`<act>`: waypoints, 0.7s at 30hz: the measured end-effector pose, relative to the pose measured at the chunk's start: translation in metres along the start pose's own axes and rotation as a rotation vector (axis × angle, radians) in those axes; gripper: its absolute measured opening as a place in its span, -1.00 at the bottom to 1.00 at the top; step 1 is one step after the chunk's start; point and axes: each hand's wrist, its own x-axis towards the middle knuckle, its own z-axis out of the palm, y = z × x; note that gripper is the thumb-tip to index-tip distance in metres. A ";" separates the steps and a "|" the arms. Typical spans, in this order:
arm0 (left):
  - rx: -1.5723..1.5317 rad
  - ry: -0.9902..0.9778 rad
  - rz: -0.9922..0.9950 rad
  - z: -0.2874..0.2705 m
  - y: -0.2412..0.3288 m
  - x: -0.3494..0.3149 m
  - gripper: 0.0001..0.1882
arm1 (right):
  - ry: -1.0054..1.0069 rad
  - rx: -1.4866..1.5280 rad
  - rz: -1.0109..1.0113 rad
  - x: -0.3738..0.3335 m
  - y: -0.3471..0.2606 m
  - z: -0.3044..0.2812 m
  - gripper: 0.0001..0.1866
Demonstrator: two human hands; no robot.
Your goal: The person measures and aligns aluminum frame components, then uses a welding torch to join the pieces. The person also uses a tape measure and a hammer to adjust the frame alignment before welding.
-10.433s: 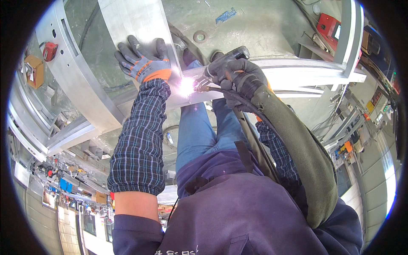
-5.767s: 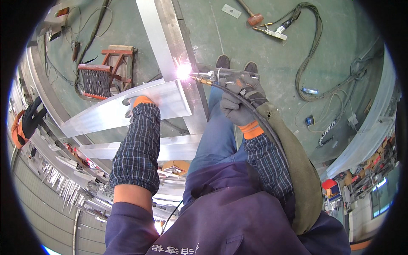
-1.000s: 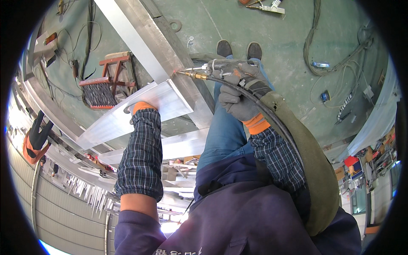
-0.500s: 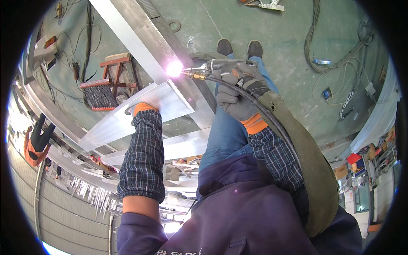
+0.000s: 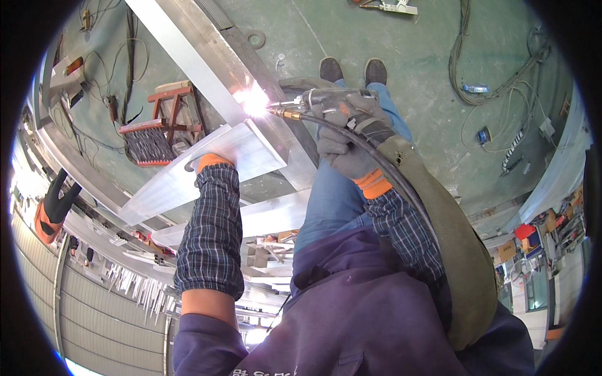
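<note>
A welding torch [image 5: 320, 100] is gripped in the right hand [image 5: 342, 135], the gloved fingers [image 5: 332, 116] clenched round its handle, and its brass tip is held at a bright arc [image 5: 251, 100] on the joint between a long aluminium beam [image 5: 188, 44] and a short cross profile [image 5: 207, 172]. The left hand [image 5: 204, 161] is laid on the cross profile; only its orange cuff is seen, so whether its fingers are closed cannot be told. The torch is judged light and rigid, best held at the handle well back from the hot tip, though the thick hose [image 5: 433, 207] draped along the right forearm is likely stiff and apt to drag. The profiles are judged stiff, smooth and hot near the seam. A red wooden stool [image 5: 166, 122] stands beside the beam on the green floor [image 5: 407, 56], where loose cables [image 5: 495, 81] lie. Both shoes [image 5: 351, 69] are planted near the joint.
</note>
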 end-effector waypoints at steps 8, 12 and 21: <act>0.258 -0.116 -0.063 -0.053 0.026 -0.045 -0.32 | -0.022 0.019 0.007 -0.002 -0.001 -0.004 -0.33; 0.222 -0.062 -0.033 -0.032 0.015 -0.028 -0.31 | -0.019 0.059 0.051 -0.002 -0.001 -0.007 -0.63; 0.217 -0.016 0.004 -0.018 0.009 -0.023 -0.35 | -0.065 -0.001 0.036 -0.006 0.000 -0.007 -0.30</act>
